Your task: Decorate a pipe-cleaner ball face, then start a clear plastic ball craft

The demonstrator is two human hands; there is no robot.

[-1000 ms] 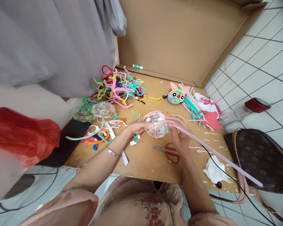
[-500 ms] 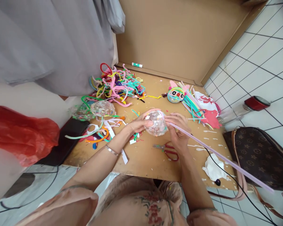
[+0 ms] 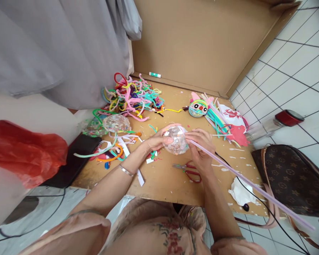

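The person holds a clear ball (image 3: 176, 140) full of tiny colored bits, just above the middle of the tabletop (image 3: 164, 180). The left hand (image 3: 156, 141) cups the ball from the left side, with its fingers curled around it. The right hand (image 3: 200, 147) touches the ball on the right side and pinches a long pale purple stick (image 3: 250, 184) where it meets the ball. Both hands have a close grip on what they hold. The stick runs from the ball down to the right, past the edge of the tabletop and over a brown bag (image 3: 292, 177) on the floor.

Red scissors (image 3: 190, 170) lie on the tabletop just under the right hand. A crumpled white tissue (image 3: 239, 193) sits near the right edge, with a black wire (image 3: 257, 202) running past it. A big pile of colored fuzzy wires (image 3: 133, 97) lies at the back left. Another clear ball (image 3: 116, 123) rests near that pile. A small round face toy (image 3: 198, 108) with bright strands lies at the back right. A jar with a red lid (image 3: 275, 124) lies on the tiled floor beside the tabletop. A red plastic bag (image 3: 26, 150) sits far to the left.
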